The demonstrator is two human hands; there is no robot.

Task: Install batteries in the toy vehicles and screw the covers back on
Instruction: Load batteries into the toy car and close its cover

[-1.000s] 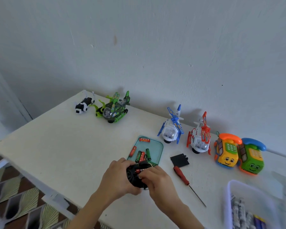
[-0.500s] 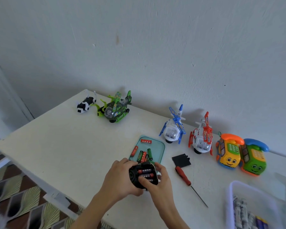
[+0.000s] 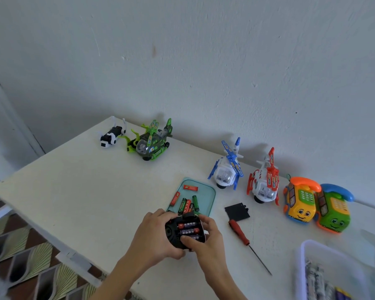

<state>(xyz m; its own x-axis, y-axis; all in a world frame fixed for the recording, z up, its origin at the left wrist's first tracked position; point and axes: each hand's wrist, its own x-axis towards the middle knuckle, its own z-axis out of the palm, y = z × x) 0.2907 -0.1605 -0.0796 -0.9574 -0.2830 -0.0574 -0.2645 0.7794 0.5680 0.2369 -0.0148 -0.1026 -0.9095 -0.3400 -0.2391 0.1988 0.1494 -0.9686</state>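
Both my hands hold a black toy vehicle [image 3: 174,232] upside down near the table's front edge. Its battery bay is uncovered and shows three red and black batteries [image 3: 188,228]. My left hand [image 3: 154,237] grips the toy's left side. My right hand [image 3: 208,241] curls round its right side, and the thumb presses on the nearest battery. The black battery cover [image 3: 236,212] lies flat on the table to the right. A red-handled screwdriver [image 3: 243,236] lies just below it. A teal tray [image 3: 206,198] behind my hands carries several loose red and green batteries [image 3: 187,203].
Along the wall stand a green helicopter [image 3: 151,142], a small black and white toy [image 3: 113,136], a blue helicopter [image 3: 226,171], a red helicopter [image 3: 264,182], and orange [image 3: 300,201] and green [image 3: 333,210] phone cars. A clear plastic bin [image 3: 325,271] with batteries sits at the front right.
My right hand has shifted off the top of the toy towards its right side, so the battery bay and its three batteries now show. The toy has turned slightly in my hands.
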